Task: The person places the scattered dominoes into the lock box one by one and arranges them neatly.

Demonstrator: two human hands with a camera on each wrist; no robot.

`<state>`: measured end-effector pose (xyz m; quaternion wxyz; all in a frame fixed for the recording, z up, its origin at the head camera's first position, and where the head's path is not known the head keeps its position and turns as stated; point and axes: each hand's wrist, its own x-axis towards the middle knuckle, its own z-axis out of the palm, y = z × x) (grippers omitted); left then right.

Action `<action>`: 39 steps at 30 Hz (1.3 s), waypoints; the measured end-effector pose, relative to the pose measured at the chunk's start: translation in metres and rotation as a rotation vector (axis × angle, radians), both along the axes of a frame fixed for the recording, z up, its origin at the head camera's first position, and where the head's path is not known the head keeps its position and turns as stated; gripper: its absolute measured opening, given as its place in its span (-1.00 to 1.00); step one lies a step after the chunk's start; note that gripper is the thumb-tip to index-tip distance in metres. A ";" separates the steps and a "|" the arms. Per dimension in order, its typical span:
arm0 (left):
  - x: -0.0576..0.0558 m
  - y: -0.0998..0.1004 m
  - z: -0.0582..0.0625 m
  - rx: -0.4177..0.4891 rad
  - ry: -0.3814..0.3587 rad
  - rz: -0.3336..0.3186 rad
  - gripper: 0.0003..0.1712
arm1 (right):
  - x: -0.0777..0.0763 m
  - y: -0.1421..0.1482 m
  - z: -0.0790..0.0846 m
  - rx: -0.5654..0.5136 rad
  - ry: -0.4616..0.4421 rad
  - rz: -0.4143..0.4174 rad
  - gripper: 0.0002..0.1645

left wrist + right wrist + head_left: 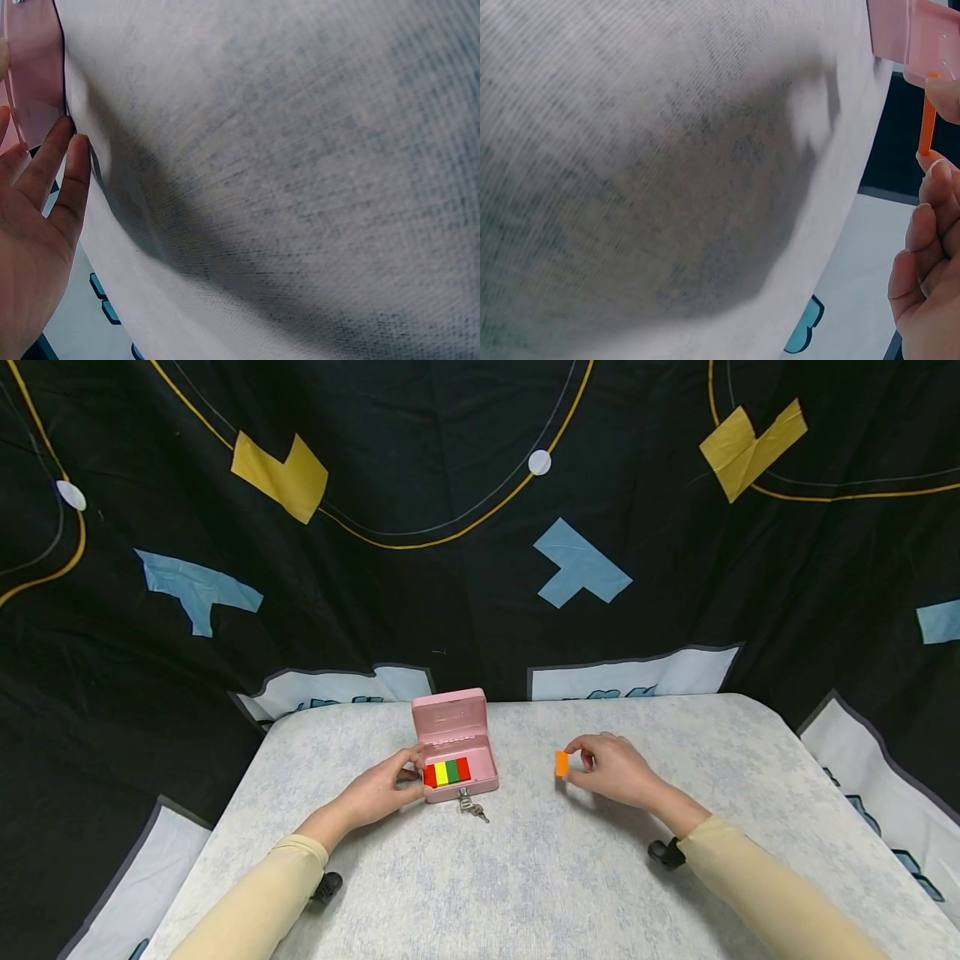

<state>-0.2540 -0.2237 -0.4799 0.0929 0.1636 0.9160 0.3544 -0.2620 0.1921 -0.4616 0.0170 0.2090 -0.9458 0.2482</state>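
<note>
A pink cash box [462, 793] stands on the table with its lid up. In it lies a row of thin blocks: a yellow block [441, 774], a green block [452, 772] and a red one. At the row's left end, my left hand [382, 789] pinches another red block [430, 776] between thumb and index finger. The left wrist view shows other fingers beside the box wall [37, 82], with the block out of frame. To the right of the box, my right hand [617, 770] pinches a thin orange block [561, 764] upright by its ends. Its edge shows in the right wrist view.
Keys [474, 808] hang from the lock at the front of the box and lie on the pale patterned tablecloth [525, 877]. A dark curtain [450, 610] with light patterns hangs behind the table. Each wrist carries a small black camera [666, 855].
</note>
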 end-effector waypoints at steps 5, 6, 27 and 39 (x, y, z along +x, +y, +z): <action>0.000 0.000 0.000 -0.003 0.000 0.002 -0.61 | -0.002 -0.006 0.001 0.004 0.000 0.008 -0.58; 0.000 0.000 0.000 -0.003 0.002 0.001 -0.61 | -0.002 -0.006 0.001 0.005 0.001 0.010 -0.58; 0.000 0.000 -0.002 0.004 -0.009 0.014 -0.62 | -0.008 -0.024 -0.002 0.027 0.018 0.032 -0.56; 0.000 0.000 -0.001 -0.003 -0.008 0.017 -0.61 | -0.013 -0.030 -0.004 0.039 0.016 0.034 -0.58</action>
